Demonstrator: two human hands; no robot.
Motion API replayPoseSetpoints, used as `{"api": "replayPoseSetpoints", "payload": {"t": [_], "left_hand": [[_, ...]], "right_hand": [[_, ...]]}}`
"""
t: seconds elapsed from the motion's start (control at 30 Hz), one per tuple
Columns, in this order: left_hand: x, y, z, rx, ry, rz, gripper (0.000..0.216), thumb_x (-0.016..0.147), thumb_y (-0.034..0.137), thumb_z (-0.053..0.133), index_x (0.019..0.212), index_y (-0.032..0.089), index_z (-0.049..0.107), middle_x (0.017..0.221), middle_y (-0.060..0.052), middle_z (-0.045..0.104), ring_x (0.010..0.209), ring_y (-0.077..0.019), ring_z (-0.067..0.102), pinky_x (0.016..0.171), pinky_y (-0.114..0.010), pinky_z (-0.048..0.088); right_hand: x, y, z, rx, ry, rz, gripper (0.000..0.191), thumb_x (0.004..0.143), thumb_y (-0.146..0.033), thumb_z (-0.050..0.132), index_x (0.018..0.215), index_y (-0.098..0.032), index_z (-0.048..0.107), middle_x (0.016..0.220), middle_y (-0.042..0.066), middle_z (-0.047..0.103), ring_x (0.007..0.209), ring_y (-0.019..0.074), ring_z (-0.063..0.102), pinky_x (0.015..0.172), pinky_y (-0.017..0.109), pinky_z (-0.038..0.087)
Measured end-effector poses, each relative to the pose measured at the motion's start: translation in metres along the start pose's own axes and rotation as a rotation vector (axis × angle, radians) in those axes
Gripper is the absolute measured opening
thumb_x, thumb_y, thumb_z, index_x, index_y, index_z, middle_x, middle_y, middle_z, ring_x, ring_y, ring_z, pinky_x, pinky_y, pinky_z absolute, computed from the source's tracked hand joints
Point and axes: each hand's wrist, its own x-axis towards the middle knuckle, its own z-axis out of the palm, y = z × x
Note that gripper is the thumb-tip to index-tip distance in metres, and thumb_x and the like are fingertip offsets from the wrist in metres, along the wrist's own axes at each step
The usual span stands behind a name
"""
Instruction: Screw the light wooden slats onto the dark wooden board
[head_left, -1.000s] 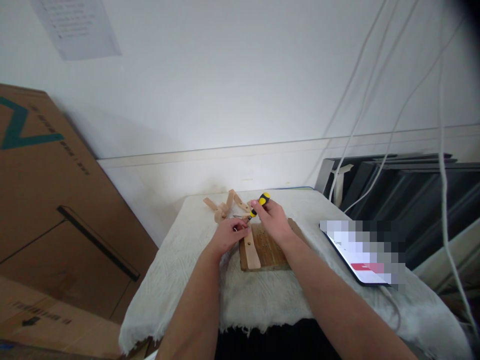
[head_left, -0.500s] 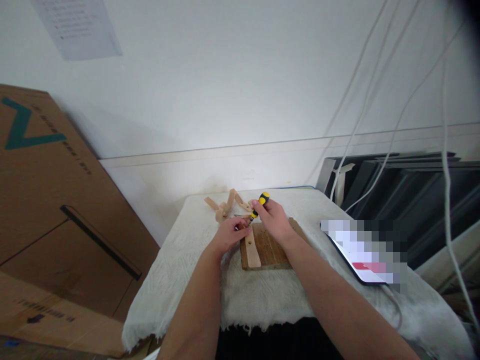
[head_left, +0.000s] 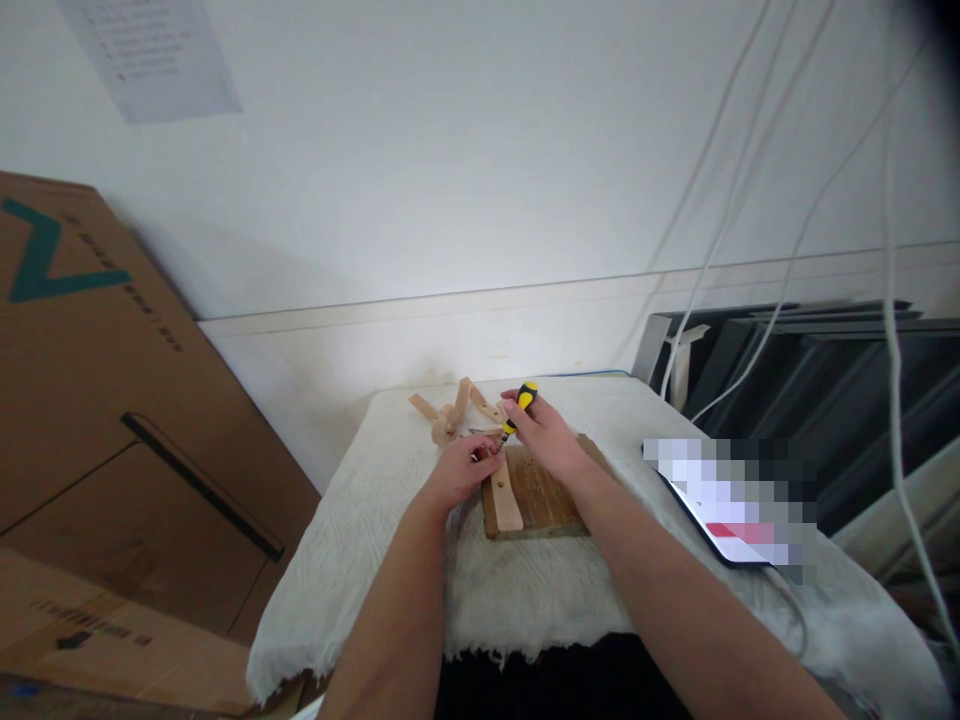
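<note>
My right hand (head_left: 544, 432) is closed around a yellow and black screwdriver (head_left: 528, 394), tilted with its tip down to the left. That tip reaches the far end of a pale wooden strip (head_left: 506, 503) with a dark hole in it. My left hand (head_left: 463, 468) is closed at the same end, its fingertips pinching close to the screwdriver tip; a screw there is too small to make out. Under the strip lies a brown wooden board (head_left: 551, 505) with several small marks on its face. Just beyond my hands rest more pale wooden pieces (head_left: 448, 424).
A white cloth (head_left: 360, 540) covers the table. On the right lies a phone or tablet (head_left: 720, 515) with a blurred screen and a cable. A big cardboard box (head_left: 112, 400) stands at the left. White cables (head_left: 891, 300) hang at the right before dark panels (head_left: 825, 370).
Almost nothing differs. Both hands keep their places at the strip's far end, and the screwdriver handle has shifted very slightly.
</note>
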Motion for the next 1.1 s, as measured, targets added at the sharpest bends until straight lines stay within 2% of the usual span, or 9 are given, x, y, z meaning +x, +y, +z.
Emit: {"api": "replayPoseSetpoints", "payload": {"t": [0.07,0.13,0.23,0.4,0.6,0.7,0.83,0.93,1.1], "left_hand": [[0.0002,0.0005,-0.0003,0.005,0.003,0.0,0.022,0.078,0.035,0.058,0.072,0.014,0.06,0.066,0.0,0.054,0.062,-0.0117,0.046,0.059,-0.024,0.034],[0.0004,0.0007,-0.0003,0.002,0.004,-0.006,0.022,0.078,0.035,0.058,0.072,0.014,0.059,0.065,0.0,0.054,0.062,-0.0117,0.046,0.058,-0.024,0.034],[0.0004,0.0008,0.0001,-0.01,0.006,-0.009,0.022,0.077,0.035,0.058,0.072,0.014,0.059,0.065,0.001,0.053,0.061,-0.0115,0.045,0.058,-0.023,0.033],[0.0002,0.0025,-0.0001,-0.023,0.004,-0.016,0.023,0.077,0.036,0.059,0.07,0.014,0.058,0.063,0.002,0.05,0.06,-0.0111,0.044,0.057,-0.023,0.032],[-0.0008,0.0074,-0.0014,-0.045,-0.006,-0.031,0.022,0.076,0.035,0.059,0.07,0.014,0.058,0.063,0.001,0.05,0.06,-0.011,0.043,0.057,-0.024,0.032],[-0.001,0.0084,-0.0017,-0.053,-0.001,-0.045,0.021,0.075,0.033,0.06,0.069,0.013,0.059,0.063,0.001,0.052,0.06,-0.011,0.043,0.058,-0.024,0.033],[-0.0006,0.0067,-0.0017,-0.039,0.01,-0.034,0.021,0.075,0.033,0.061,0.068,0.013,0.06,0.066,0.0,0.054,0.062,-0.0115,0.045,0.058,-0.024,0.034],[-0.0003,0.0049,-0.0015,-0.021,0.012,-0.032,0.021,0.075,0.034,0.06,0.069,0.014,0.061,0.065,0.0,0.054,0.062,-0.0117,0.045,0.058,-0.025,0.034],[-0.0009,0.0054,-0.0021,-0.012,-0.003,-0.036,0.022,0.076,0.035,0.059,0.07,0.014,0.061,0.067,-0.001,0.056,0.062,-0.0121,0.046,0.059,-0.026,0.033]], "right_hand": [[0.0005,0.0021,0.0008,0.102,0.029,-0.011,0.054,0.082,-0.042,0.053,0.128,-0.017,0.041,0.085,0.001,0.056,0.063,0.0112,0.049,0.058,0.024,0.043],[0.0008,0.0026,0.0006,0.157,0.052,-0.048,0.068,0.08,-0.036,0.057,0.139,-0.02,0.027,0.087,0.0,0.054,0.064,0.0102,0.048,0.06,0.024,0.044],[0.0,-0.0007,-0.0013,0.165,0.031,-0.055,0.068,0.081,-0.036,0.055,0.141,-0.022,0.027,0.09,0.001,0.056,0.061,0.009,0.046,0.057,0.023,0.042],[-0.0026,-0.0067,-0.0045,0.339,-0.053,0.064,0.059,0.089,-0.038,0.037,0.145,-0.029,0.021,0.109,0.005,0.06,0.053,0.0079,0.042,0.045,0.022,0.035],[0.0003,-0.0028,-0.0059,0.233,-0.025,-0.031,0.051,0.086,-0.043,0.048,0.132,-0.022,0.043,0.097,0.005,0.064,0.058,0.0087,0.046,0.048,0.021,0.037],[0.0015,-0.0043,-0.0069,0.238,-0.036,-0.005,0.055,0.083,-0.043,0.051,0.133,-0.021,0.043,0.095,0.005,0.065,0.059,0.0092,0.048,0.048,0.021,0.037],[0.0011,-0.0069,-0.0081,0.32,-0.055,0.059,0.058,0.084,-0.04,0.046,0.14,-0.025,0.037,0.103,0.006,0.066,0.059,0.01,0.049,0.045,0.022,0.036],[0.001,-0.0059,-0.0082,0.281,-0.063,0.016,0.055,0.085,-0.039,0.045,0.137,-0.024,0.04,0.102,0.006,0.066,0.059,0.0096,0.048,0.047,0.022,0.038],[0.0016,-0.0027,-0.0075,0.233,-0.045,-0.024,0.053,0.081,-0.041,0.054,0.13,-0.022,0.047,0.094,0.005,0.067,0.056,0.0089,0.047,0.048,0.022,0.038]]}}
